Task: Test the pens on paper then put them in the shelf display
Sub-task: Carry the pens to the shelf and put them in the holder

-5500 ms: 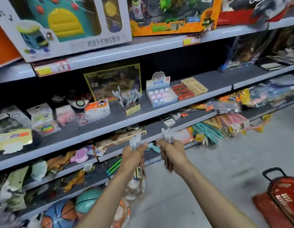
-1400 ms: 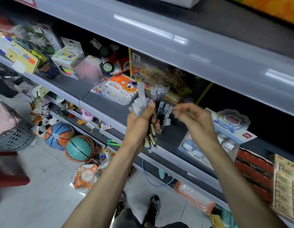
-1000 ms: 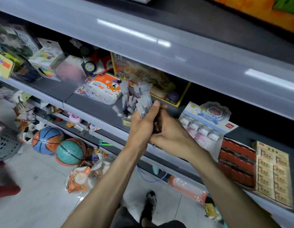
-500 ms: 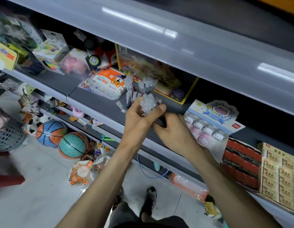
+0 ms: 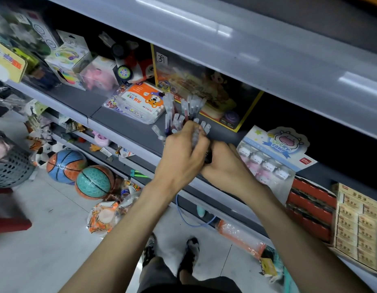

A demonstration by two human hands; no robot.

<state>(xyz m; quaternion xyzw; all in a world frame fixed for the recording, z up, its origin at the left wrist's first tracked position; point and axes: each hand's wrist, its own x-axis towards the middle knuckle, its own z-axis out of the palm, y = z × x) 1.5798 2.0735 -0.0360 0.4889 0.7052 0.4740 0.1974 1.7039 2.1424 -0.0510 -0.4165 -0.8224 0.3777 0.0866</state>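
My left hand [image 5: 179, 159] grips a bundle of pens [image 5: 199, 129] with clear caps, held upright just above the grey middle shelf [image 5: 128, 132]. My right hand [image 5: 227, 168] curls round the dark lower ends of the same bundle, pressed against the left hand. Right behind the hands, more clear-capped pens [image 5: 190, 104] stand in the shelf display, fanned out; its box is hidden by my hands. No paper is in view.
An orange-and-white flat pack [image 5: 141, 102] lies left of the pens, a yellow-edged box [image 5: 215, 96] behind them, a cow eraser display [image 5: 272, 157] to the right. Red and beige boxes [image 5: 335, 218] sit far right. Balls [image 5: 92, 182] lie on the floor below. An upper shelf edge [image 5: 246, 51] overhangs.
My right hand came back to the bundle and closed on its lower end. Both hands then sank with the pens toward the display on the shelf.
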